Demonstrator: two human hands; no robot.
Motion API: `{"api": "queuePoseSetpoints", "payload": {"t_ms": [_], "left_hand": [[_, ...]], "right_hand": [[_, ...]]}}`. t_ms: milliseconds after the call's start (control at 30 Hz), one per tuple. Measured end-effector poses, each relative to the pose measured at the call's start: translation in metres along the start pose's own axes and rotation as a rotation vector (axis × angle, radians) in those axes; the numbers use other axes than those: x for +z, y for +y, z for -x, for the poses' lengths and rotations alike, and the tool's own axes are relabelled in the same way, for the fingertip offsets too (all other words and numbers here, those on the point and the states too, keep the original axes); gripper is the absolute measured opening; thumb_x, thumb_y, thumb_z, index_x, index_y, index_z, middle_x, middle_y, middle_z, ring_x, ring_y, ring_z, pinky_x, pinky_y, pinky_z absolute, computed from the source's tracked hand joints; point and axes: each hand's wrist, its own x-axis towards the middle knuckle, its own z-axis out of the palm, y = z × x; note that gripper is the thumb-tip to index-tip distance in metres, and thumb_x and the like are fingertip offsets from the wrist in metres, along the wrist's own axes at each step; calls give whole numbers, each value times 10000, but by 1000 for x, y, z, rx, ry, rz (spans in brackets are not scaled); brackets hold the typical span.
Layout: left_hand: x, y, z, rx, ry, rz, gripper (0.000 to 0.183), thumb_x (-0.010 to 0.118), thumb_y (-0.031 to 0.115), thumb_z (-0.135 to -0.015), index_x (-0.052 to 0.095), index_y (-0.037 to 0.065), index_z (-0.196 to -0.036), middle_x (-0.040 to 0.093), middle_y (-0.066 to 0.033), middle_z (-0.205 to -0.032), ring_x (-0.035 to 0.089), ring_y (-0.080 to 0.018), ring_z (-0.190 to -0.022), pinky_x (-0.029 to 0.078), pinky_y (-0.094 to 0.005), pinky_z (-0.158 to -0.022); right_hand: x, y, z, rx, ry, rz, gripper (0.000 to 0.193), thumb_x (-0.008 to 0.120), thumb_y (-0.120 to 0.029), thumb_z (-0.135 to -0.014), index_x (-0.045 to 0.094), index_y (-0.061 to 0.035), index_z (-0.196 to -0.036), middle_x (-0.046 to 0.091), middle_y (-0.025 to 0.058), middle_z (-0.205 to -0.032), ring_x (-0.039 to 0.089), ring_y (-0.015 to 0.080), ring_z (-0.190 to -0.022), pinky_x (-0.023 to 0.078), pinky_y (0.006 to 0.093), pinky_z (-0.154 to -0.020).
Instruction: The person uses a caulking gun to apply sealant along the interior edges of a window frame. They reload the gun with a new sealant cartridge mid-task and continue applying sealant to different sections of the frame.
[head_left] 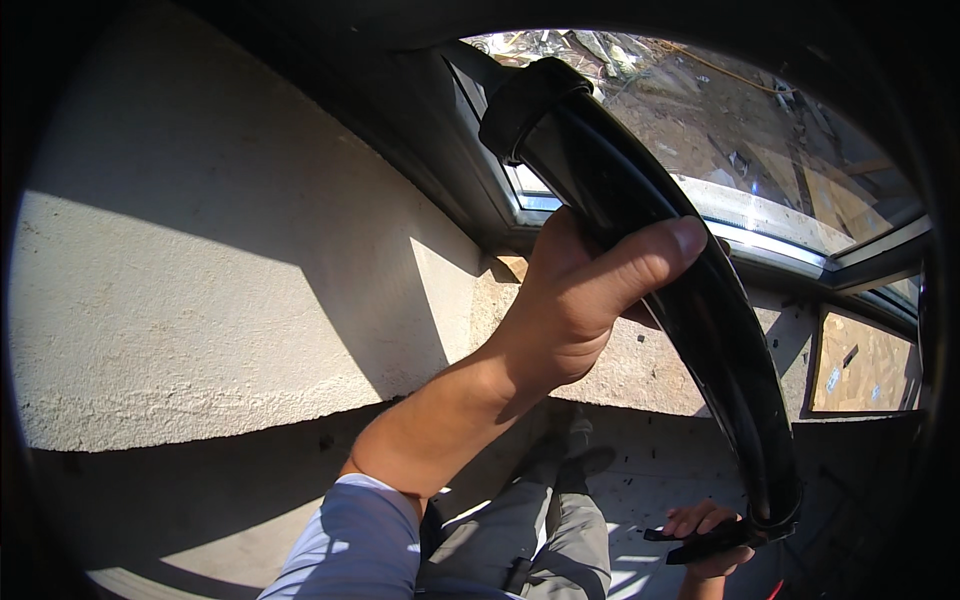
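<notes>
A black caulking gun (700, 320) with a thick round barrel runs from upper middle to lower right, its length bowed by the lens. My left hand (590, 300) is closed round the barrel at mid-length, thumb laid over the top. At the lower right, my right hand (715, 540) wraps round the grip and trigger end. A wide collar (535, 105) caps the gun's far end, close to the window frame's corner (510, 205). Whether the tip touches the frame cannot be seen.
Beyond the window glass (690, 120) lies ground strewn with debris. A rough pale wall (200, 280) fills the left, and a concrete sill (640, 370) runs under the window. A particle board piece (865, 365) stands at the right. My legs (570, 530) are below.
</notes>
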Motion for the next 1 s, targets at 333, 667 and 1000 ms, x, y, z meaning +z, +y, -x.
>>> {"api": "queuePoseSetpoints", "payload": {"t_ms": [333, 667, 1000], "left_hand": [[0, -7, 1, -97, 36, 45, 418, 666, 271, -956, 661, -63, -1206, 746, -232, -1105, 756, -302, -1018, 640, -433, -910], [-10, -10, 3, -199, 43, 142, 500, 676, 340, -949, 640, -70, -1234, 705, -240, -1208, 739, -297, -1070, 640, -426, -903], [-36, -49, 6, -268, 42, 237, 549, 683, 336, -953, 535, -36, -1328, 666, -262, -1275, 697, -343, -1165, 603, -477, -982]], "right_hand": [[6, -22, 6, 47, 72, 78, 800, 550, -819, -875, 647, -27, -819, 696, 185, -746, 714, 334, -670, 562, 439, -844], [17, -51, 25, 205, 38, 122, 868, 532, -862, -851, 611, 1, -907, 636, 140, -810, 632, 282, -755, 471, 440, -912], [6, -40, 29, 306, 83, 133, 821, 598, -819, -850, 598, 2, -842, 624, 128, -749, 608, 262, -702, 470, 428, -908]]}}
